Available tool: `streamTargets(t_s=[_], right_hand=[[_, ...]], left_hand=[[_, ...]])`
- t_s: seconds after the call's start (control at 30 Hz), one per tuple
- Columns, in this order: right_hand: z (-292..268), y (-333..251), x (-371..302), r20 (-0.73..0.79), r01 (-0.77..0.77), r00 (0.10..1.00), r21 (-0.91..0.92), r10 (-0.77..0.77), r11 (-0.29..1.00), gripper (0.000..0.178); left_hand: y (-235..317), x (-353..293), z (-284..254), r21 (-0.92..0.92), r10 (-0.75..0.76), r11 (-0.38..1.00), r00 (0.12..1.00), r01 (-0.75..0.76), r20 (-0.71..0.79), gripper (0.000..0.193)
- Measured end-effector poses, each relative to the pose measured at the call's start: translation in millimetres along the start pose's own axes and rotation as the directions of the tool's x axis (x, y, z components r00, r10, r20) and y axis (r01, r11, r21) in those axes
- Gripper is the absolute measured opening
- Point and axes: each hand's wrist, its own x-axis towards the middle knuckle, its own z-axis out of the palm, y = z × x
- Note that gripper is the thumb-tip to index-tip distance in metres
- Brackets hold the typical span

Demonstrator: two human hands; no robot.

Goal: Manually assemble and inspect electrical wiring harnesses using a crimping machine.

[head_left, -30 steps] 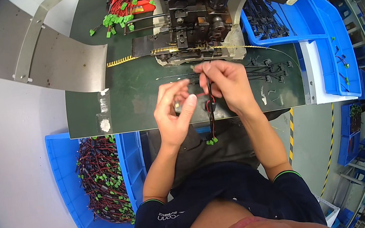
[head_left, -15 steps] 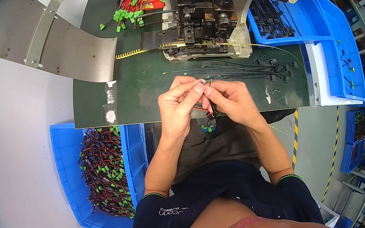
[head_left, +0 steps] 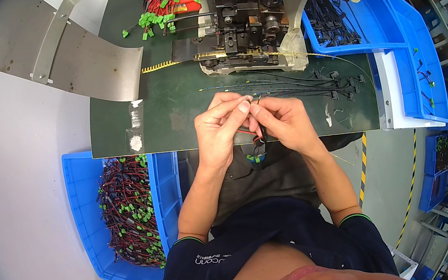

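Note:
Over the front edge of the green-topped bench (head_left: 175, 130), my left hand (head_left: 220, 124) and my right hand (head_left: 287, 124) meet with thumbs and fingertips pinched together. Between them they grip a thin red-and-black wire harness (head_left: 259, 139). Its lower part dangles below the fingers, with a small green connector (head_left: 256, 158) hanging over my lap. A short wire end stands up by my right thumb; the pinched tips are too small to make out. Just beyond my fingers lies a row of loose black wires (head_left: 297, 86) with black connectors at their right ends.
A crimping press (head_left: 248, 30) stands at the back, fed by a yellow terminal strip (head_left: 159, 66). Red-and-green harnesses (head_left: 158, 18) lie at far left. A blue bin (head_left: 87, 220) full of harnesses sits at lower left; blue trays (head_left: 386, 14) stand at right.
Both hands stay pinched in nearly the same spot. The dangling harness and its green connector have shifted very slightly.

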Motion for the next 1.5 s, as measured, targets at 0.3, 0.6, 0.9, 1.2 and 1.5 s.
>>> streamTargets(t_s=[0.3,0.6,0.9,1.2,1.5], right_hand=[[-12,-1,41,-0.353,0.053,0.935,0.236,0.035,0.970,0.025],[-17,4,53,-0.395,0.031,0.914,0.293,0.091,0.956,0.022],[-22,-5,55,-0.335,-0.033,0.925,0.394,0.177,0.918,0.021],[-23,-4,56,-0.308,-0.038,0.933,0.423,0.183,0.905,0.022],[-30,-31,2,-0.254,-0.090,0.954,0.272,0.161,0.958,0.024]], left_hand=[[-15,5,-20,0.475,0.226,0.855,0.974,-0.207,0.018,0.017],[-16,7,-22,0.479,0.211,0.854,0.977,-0.201,0.033,0.016],[-18,8,-23,0.489,0.228,0.845,0.973,-0.217,0.039,0.016],[-17,8,-22,0.505,0.228,0.837,0.973,-0.213,0.032,0.017],[-14,-4,-23,0.382,0.130,0.917,0.991,-0.113,-0.020,0.023]])
